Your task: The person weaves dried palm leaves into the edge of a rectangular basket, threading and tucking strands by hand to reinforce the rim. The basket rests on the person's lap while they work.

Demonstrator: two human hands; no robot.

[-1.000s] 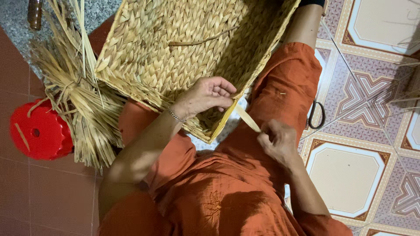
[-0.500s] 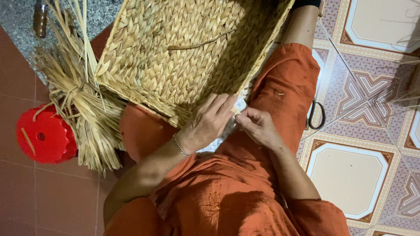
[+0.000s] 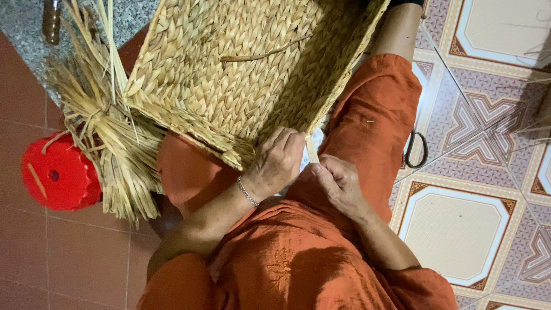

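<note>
Loose straw ends [image 3: 109, 143] hang at the left of the woven basket [image 3: 241, 74], whose long axis tilts up to the right across the lap. The left hand [image 3: 278, 163] clamps its near rim; the right hand [image 3: 338, 183] pinches a pale strip [image 3: 311, 150] pointing up. Judged risk: the dry strip may snap or slip free if tugged hard.

A round red plastic stool [image 3: 57, 175] stands on the terracotta floor tiles [image 3: 63, 258] at the left. Just right of it lies a loose bundle of dry straw-coloured reeds [image 3: 109, 143]. Far left, a brown bottle [image 3: 51, 20] rests on speckled grey stone [image 3: 23, 34]. On the right, black-handled scissors [image 3: 414, 150] lie on patterned cream and mauve tiles [image 3: 488, 143].
</note>
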